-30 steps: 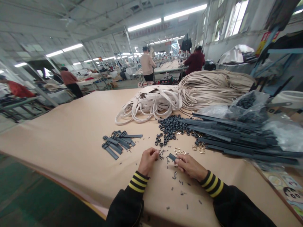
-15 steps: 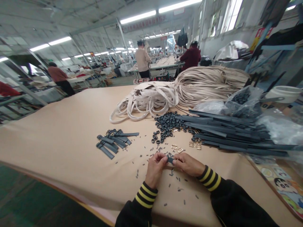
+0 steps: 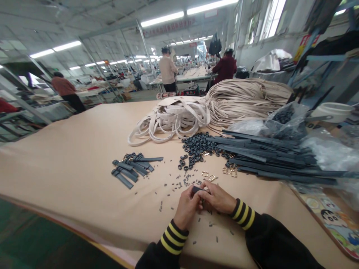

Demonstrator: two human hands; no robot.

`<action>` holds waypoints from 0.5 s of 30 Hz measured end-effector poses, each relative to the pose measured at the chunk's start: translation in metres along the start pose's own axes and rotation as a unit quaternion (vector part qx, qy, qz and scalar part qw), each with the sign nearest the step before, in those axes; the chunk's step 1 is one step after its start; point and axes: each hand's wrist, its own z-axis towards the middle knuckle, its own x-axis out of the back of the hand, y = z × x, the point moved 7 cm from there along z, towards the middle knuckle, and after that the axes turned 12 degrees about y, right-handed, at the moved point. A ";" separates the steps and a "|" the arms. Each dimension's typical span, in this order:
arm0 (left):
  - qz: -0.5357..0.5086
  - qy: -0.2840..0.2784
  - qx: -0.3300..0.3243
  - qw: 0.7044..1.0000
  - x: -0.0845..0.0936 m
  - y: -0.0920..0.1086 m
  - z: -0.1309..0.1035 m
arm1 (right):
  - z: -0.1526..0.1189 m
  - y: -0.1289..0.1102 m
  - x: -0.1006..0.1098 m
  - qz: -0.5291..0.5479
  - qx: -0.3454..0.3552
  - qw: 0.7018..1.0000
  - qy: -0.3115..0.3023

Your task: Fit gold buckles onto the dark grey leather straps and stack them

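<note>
Both of my hands meet over the near part of the table, closed around one short dark blue-grey strap (image 3: 197, 189). My left hand (image 3: 185, 206) grips it from the left with fingers curled. From the right, my right hand (image 3: 221, 198) pinches it, thumb laid across. Much of the strap is hidden by my fingers. Just beyond lie loose gold buckles (image 3: 211, 177) and a heap of small dark loops (image 3: 198, 147). Small dark bits (image 3: 185, 181) are scattered around my hands. Left of them rests a group of buckled strap pieces (image 3: 133, 166).
Long dark strips (image 3: 258, 153) are stacked at the right. Behind them lie coiled beige straps (image 3: 246, 99) and pale looped straps (image 3: 174, 117). A plastic bag of loops (image 3: 286, 119), a white bucket (image 3: 332, 112) and a cartoon-printed tray (image 3: 333, 220) stand to the right. Brown paper covers the table (image 3: 70, 160).
My hands have drawn closer together, and my right hand has turned so its fingers cover more of the strap. The strap sits at a different angle. The view has shifted slightly.
</note>
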 end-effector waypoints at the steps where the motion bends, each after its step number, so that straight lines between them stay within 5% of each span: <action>1: -0.007 -0.009 0.011 1.000 -0.002 -0.002 -0.001 | 0.000 0.000 0.000 -0.009 0.008 1.000 -0.002; 8: -0.134 0.023 0.065 0.989 -0.002 -0.001 0.008 | 0.004 0.000 0.009 -0.010 0.005 1.000 -0.023; 11: -0.113 -0.002 0.060 0.992 -0.005 0.010 0.020 | 0.006 0.000 0.021 0.017 -0.015 1.000 -0.010; 15: 0.087 0.015 -0.099 0.991 -0.010 0.037 0.046 | 0.012 0.010 0.045 0.075 -0.072 0.993 0.063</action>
